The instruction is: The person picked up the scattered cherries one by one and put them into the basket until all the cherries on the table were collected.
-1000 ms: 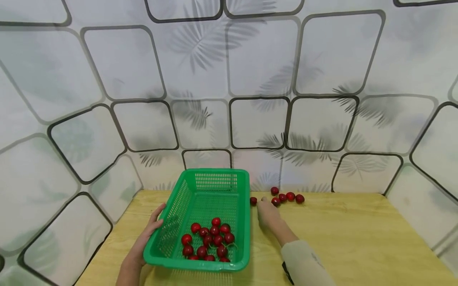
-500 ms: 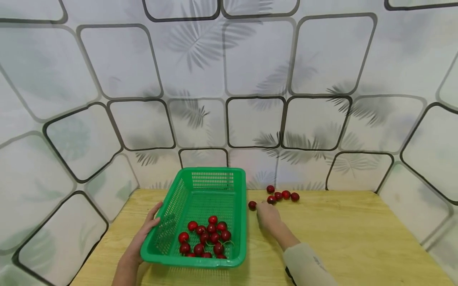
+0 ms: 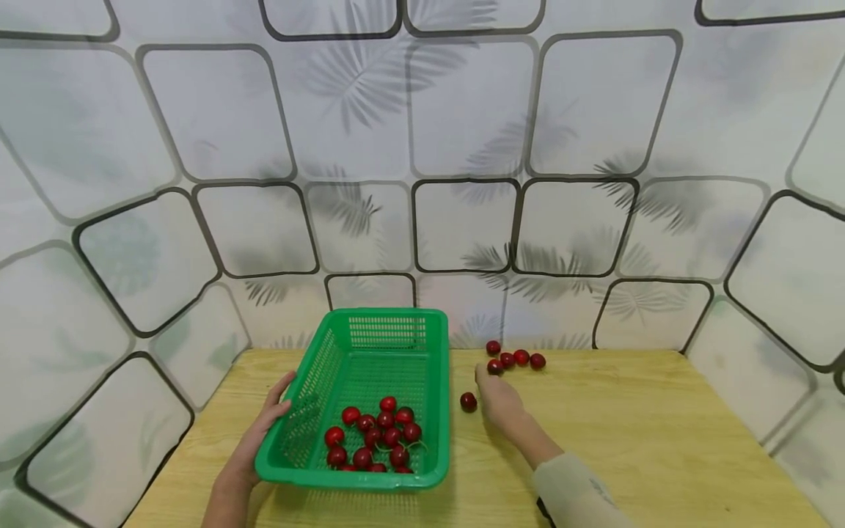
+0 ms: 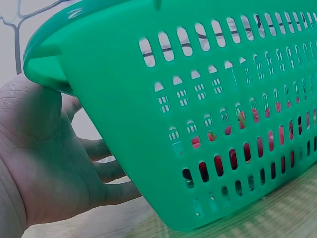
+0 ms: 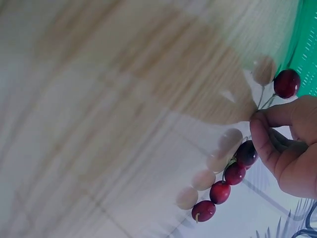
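My left hand holds the left side of a green plastic basket, thumb at the rim and fingers against the outer wall. Dark red cherries lie together in the basket's near half, some with stems. On the table to its right, my right hand pinches the stem of a single cherry between thumb and forefinger; in the head view this cherry sits just left of the fingers. Several more cherries lie in a cluster beyond my right fingertips.
The wooden table stretches to the right of the basket. A patterned wall covering rises directly behind the table's back edge, close to the cherry cluster, and wraps round both sides.
The single cherry beside my right hand has come nearer to me, away from the back edge. My left hand and the basket keep their places; the whole head view has shifted slightly.
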Demonstrator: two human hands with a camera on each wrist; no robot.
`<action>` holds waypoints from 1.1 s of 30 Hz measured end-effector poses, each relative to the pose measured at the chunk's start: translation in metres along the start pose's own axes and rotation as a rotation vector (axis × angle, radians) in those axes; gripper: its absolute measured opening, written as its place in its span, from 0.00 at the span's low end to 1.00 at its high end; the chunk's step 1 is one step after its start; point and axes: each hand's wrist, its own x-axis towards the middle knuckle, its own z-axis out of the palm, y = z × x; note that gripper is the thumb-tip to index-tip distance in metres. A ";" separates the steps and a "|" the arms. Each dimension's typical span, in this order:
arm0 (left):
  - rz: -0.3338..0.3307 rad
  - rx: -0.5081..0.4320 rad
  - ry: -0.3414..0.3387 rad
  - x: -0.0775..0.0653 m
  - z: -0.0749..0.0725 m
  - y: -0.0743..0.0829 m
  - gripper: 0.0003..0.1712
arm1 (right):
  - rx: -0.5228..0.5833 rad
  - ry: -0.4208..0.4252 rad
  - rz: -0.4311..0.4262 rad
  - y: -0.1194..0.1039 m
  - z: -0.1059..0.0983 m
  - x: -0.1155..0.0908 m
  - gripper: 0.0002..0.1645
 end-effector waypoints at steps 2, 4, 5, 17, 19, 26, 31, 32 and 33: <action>-0.095 -0.002 0.056 -0.002 0.003 0.002 0.28 | 0.006 0.000 -0.005 0.000 0.000 -0.002 0.19; -0.158 -0.004 0.116 -0.004 0.006 0.004 0.31 | -0.011 -0.010 -0.003 0.000 -0.001 -0.003 0.17; -0.170 -0.005 0.135 -0.004 0.007 0.005 0.33 | -0.027 -0.017 -0.004 0.000 -0.001 -0.003 0.15; -0.173 0.009 0.147 -0.005 0.007 0.008 0.34 | -0.134 -0.101 0.010 0.010 -0.002 -0.013 0.09; -0.175 0.003 0.142 -0.005 0.007 0.007 0.34 | -0.143 -0.104 0.013 0.010 -0.003 -0.015 0.08; -0.173 -0.009 0.121 -0.005 0.008 0.006 0.35 | -0.142 -0.109 0.024 0.010 -0.001 -0.019 0.07; -0.175 -0.013 0.114 -0.004 0.009 0.006 0.35 | -0.137 -0.113 0.041 0.012 0.003 -0.019 0.07; -0.173 -0.012 0.114 -0.004 0.009 0.007 0.35 | -0.132 -0.118 0.046 0.013 0.003 -0.018 0.07; -0.172 -0.011 0.113 -0.004 0.009 0.007 0.35 | -0.126 -0.122 0.049 0.013 0.002 -0.018 0.07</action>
